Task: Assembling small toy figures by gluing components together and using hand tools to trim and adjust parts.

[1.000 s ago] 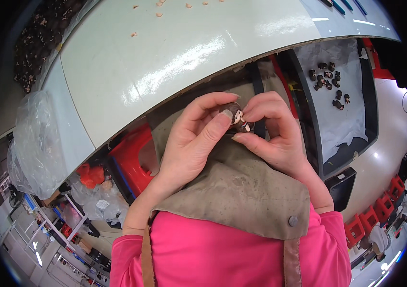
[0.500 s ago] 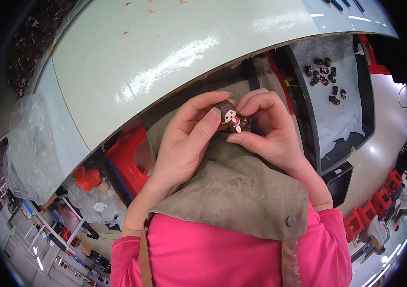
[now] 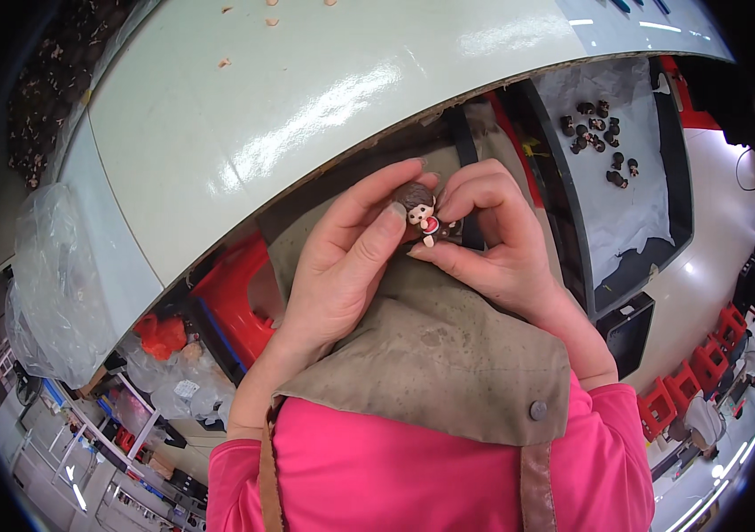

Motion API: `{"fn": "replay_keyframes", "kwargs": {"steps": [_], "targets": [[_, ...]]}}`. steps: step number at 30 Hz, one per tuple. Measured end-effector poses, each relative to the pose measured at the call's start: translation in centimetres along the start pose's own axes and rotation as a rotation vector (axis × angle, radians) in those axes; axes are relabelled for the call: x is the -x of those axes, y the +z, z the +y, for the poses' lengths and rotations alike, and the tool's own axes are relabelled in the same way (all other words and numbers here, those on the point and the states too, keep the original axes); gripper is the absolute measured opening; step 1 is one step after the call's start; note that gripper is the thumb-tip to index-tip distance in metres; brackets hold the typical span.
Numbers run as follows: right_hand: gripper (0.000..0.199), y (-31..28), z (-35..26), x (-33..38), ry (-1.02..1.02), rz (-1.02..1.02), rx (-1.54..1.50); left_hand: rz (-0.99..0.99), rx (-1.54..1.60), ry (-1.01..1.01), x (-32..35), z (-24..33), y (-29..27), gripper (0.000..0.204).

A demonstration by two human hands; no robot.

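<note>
A small doll figurine (image 3: 430, 225) with brown hair, a pale face and a red patch on its front is held up before my apron. My left hand (image 3: 346, 257) grips it by the head, the thumb pressed on the hair and the fingers curled behind. On the other side, my right hand (image 3: 502, 235) closes in with bent fingers. Its index fingertip touches the figurine's side and its thumb tip lies by the feet. A dark part of the figurine, or something behind it, is partly hidden between the hands.
Ahead is a glossy pale tabletop (image 3: 289, 97) with a few small peach-coloured bits (image 3: 225, 63). To the right, a dark tray (image 3: 581, 239) lined with white sheet holds several similar small brown figures (image 3: 597, 125). Clear plastic bags (image 3: 62, 275) hang at the left; red stools (image 3: 684, 383) stand farther off.
The figurine has turned a little and now stands more upright, its feet swung toward the left. My right thumb has shifted inward under it. The whole view has moved slightly.
</note>
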State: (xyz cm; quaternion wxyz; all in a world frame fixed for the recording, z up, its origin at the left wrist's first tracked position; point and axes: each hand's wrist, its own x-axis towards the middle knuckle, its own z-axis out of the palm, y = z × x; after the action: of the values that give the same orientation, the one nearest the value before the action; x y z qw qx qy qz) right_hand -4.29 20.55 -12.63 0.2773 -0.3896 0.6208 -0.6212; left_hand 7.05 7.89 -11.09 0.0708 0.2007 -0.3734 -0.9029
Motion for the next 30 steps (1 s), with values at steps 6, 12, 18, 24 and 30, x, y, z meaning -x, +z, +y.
{"fn": "replay_keyframes", "kwargs": {"steps": [6, 12, 18, 24, 30], "targets": [[0.026, 0.1, -0.9, -0.7, -0.066, -0.019, 0.211, 0.033, 0.011, -0.175, 0.4, 0.5, -0.8, 0.037], [0.014, -5.5, -3.7, -3.4, -0.099, -0.089, 0.411, 0.042, 0.096, -0.256, -0.1, 1.6, 0.2, 0.033], [0.009, -10.3, -7.2, -7.7, -0.092, 0.190, 0.670, 0.036, 0.075, -0.232, 0.3, 1.7, -0.6, 0.036], [0.014, -13.0, -7.6, -14.6, -0.180, 0.176, 0.962, -0.019, 0.046, -0.236, 0.7, 2.1, -1.8, 0.038], [0.027, -13.3, -4.6, -17.9, -0.287, -0.012, 1.292, 0.017, 0.039, -0.199, 2.3, 2.5, -2.6, 0.037]]}}
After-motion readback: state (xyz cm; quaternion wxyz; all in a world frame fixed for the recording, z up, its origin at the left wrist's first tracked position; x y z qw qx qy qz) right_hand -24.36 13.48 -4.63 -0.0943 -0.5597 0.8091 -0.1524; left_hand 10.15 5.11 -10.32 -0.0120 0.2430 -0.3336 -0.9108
